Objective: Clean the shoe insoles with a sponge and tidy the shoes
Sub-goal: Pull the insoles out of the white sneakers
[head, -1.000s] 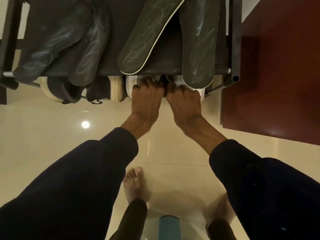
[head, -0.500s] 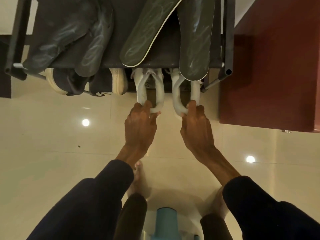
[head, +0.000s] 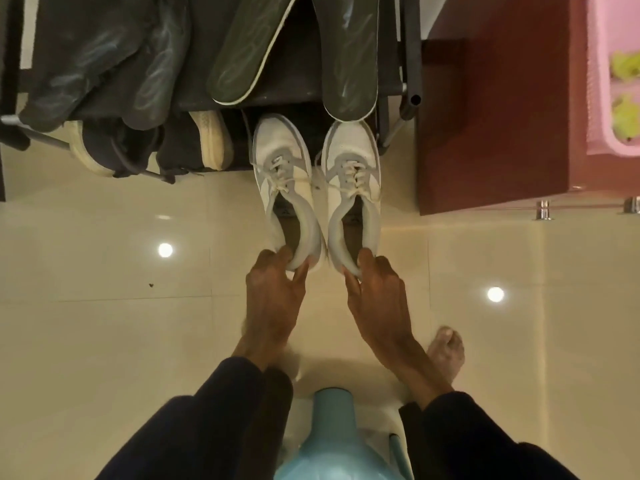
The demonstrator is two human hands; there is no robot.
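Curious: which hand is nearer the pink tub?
Right. The right hand, pinching the right shoe, is left of the pink tub; the left hand, pinching the left shoe, is farther left.

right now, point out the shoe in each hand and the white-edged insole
shoe (head: 280,145) in left hand (head: 273,296), head view, toe cap
shoe (head: 351,145) in right hand (head: 377,299), head view, toe cap
white-edged insole (head: 247,50), head view, its middle

no legible text, brand, number or sign found. left white shoe (head: 282,157): small dark mark (head: 286,211) on the footbed, at the 12 o'clock end of the opening, too blurred to read. right white shoe (head: 353,150): second dark mark (head: 354,220), same place, unreadable. dark insoles (head: 349,57) at 12 o'clock in view: pale smears only, forming no letters.
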